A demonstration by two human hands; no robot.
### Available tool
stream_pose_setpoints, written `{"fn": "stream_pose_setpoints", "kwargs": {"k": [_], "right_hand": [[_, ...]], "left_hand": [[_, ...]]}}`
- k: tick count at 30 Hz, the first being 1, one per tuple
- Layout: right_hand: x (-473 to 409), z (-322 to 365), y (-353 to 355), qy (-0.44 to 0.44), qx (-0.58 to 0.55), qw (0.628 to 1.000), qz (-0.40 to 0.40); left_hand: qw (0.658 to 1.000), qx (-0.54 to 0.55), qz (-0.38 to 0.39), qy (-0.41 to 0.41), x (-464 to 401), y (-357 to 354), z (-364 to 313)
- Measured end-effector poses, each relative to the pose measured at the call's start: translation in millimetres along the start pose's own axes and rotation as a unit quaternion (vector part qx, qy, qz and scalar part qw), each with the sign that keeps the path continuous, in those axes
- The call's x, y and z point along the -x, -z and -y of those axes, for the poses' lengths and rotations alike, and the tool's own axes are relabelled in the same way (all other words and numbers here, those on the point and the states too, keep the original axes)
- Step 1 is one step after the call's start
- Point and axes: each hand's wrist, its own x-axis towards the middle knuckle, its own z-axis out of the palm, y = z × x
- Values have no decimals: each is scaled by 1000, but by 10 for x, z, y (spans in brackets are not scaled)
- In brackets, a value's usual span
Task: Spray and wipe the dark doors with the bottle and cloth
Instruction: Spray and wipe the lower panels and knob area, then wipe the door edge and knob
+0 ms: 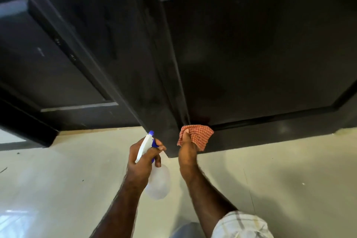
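Two dark panelled doors fill the upper view: the left door [58, 67] and the right door [260, 54], which meet at a dark upright edge in the middle. My left hand [142, 160] grips a clear spray bottle [158, 183] with a white and blue trigger head, its nozzle pointing up toward the door's bottom edge. My right hand [188, 152] holds an orange checked cloth [197, 136] and presses it against the bottom rail of the right door, close to the corner.
A pale glossy tiled floor [289, 179] runs under the doors and around my arms. The bottom corner of the dark door frame [172, 149] juts out between my hands. A checked sleeve [243, 226] covers my right upper arm.
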Motion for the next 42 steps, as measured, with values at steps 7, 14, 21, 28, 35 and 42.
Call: {"fn": "stream_pose_setpoints", "kwargs": {"k": [7, 14, 21, 28, 35, 42], "right_hand": [[146, 717, -476, -144, -147, 979, -3], [912, 1733, -358, -101, -257, 945, 178], [958, 2365, 248, -13, -277, 923, 268], [673, 2477, 1142, 22, -268, 947, 174], [538, 3159, 1516, 47, -252, 960, 109], [570, 4172, 1518, 78, -138, 987, 36]], "left_hand": [[998, 62, -19, -19, 112, 382, -232], [994, 83, 28, -61, 272, 350, -526], [979, 126, 96, -127, 381, 12, -920], [965, 109, 175, -162, 510, -573, -1301], [951, 104, 242, -164, 502, -1432, -1907], [942, 91, 277, -166, 501, -2016, -2840]]}}
